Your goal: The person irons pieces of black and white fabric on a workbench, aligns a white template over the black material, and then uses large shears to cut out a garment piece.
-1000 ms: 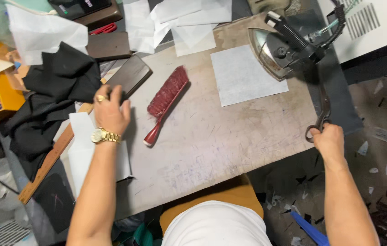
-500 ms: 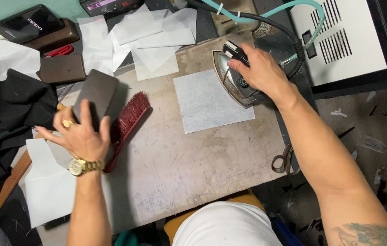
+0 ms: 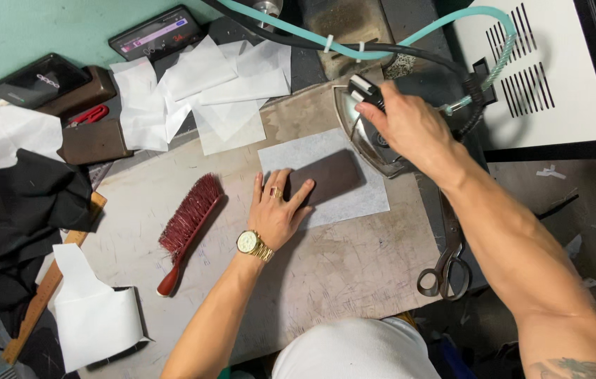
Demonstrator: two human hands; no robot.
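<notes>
Dark fabric piece (image 3: pixel 328 175) now laid on white interfacing sheet (image 3: pixel 326 179), iron arriving.
Near to far from that sheet: scissors (image 3: pixel 445 263) at table edge nearer; left hand (image 3: pixel 275 210), moved from the left, presses flat, fingers spread on the piece; right hand (image 3: pixel 400 126) clamped on iron (image 3: pixel 368 137) handle, probably touching the sheet's far corner; pressing looks imminent.
</notes>
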